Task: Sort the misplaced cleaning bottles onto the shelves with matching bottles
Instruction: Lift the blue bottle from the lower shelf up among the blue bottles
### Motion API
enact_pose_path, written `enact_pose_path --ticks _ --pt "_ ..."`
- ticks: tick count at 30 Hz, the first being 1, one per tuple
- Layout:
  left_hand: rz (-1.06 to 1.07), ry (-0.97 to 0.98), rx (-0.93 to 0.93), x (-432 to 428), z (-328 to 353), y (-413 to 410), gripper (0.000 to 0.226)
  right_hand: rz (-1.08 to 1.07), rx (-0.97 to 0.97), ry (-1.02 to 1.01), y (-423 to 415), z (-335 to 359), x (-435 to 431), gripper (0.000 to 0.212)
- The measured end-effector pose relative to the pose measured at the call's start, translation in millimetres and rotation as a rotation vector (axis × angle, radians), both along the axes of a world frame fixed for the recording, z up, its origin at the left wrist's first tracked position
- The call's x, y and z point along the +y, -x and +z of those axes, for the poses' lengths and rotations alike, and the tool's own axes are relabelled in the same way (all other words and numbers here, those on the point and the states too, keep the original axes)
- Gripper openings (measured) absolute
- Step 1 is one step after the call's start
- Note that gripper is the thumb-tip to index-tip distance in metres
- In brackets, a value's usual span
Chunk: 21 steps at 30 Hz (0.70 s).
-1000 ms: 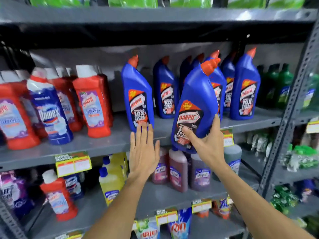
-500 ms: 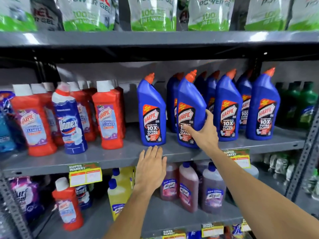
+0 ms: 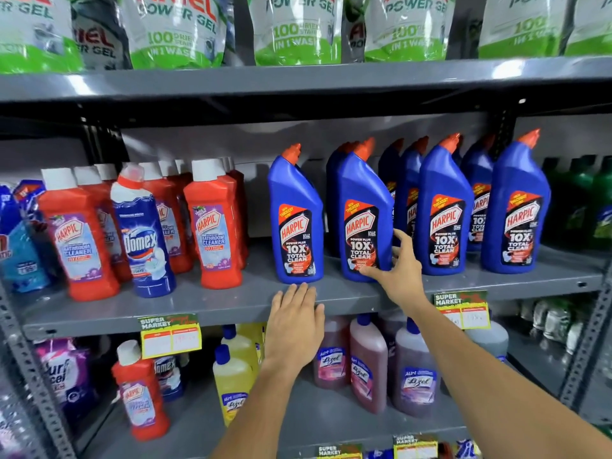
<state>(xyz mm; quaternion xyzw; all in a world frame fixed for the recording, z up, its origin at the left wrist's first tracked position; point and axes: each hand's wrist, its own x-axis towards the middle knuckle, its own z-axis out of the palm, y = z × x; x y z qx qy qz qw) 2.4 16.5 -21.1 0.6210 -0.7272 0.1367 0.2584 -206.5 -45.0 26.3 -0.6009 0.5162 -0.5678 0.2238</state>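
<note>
Already your right hand [image 3: 397, 279] has the blue Harpic bottle [image 3: 362, 220] standing upright on the middle shelf [image 3: 231, 303], in line with the other blue Harpic bottles [image 3: 443, 213] to its right and one more [image 3: 296, 217] to its left; your fingers [image 3: 402, 236] are spread loosely around its lower right side, thumb touching the label, not clenched, so the hold looks close to letting go. Your left hand [image 3: 294, 323] lies flat and empty, fingers extended, over the front lip of the same shelf just below that left-hand bottle, gripping nothing. That bottle looks home, so this piece of the sort seems nearly finished. What remains, as far as you can see: a blue Domex bottle [image 3: 144, 233] stands among the red Harpic Bathroom Cleaner bottles [image 3: 212, 226] on the left of the middle shelf, and it does not match them. On the lower shelf [image 3: 298, 422] a lone red bathroom cleaner [image 3: 140, 392] sits in front of another Domex bottle [image 3: 165, 372], beside yellow bottles [image 3: 233, 376]. Swapping those two would likely settle most of the mismatch. Anything beyond the frame's blurred edges you cannot judge.
</note>
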Motion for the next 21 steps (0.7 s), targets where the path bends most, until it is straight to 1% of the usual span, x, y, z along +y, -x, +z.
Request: enact_pose_path --ticks 2,4,8,17,21 --pt "0.000 -0.003 0.002 1 1 1 0.051 0.019 -0.005 -0.031 1 4 -3 0.090" --pt "0.002 0.000 0.005 1 0 1 0.051 0.037 0.022 -0.064 3 4 -7 0.089" --pt "0.007 -0.004 -0.003 1 -1 0 0.051 0.019 0.088 -0.070 1 3 -10 0.095" --pt "-0.006 0.009 0.018 1 -1 1 0.050 0.032 0.151 -0.111 0 1 -15 0.099" --pt "-0.009 0.014 0.012 0 -1 -1 0.051 0.036 0.179 -0.096 0 2 -14 0.100"
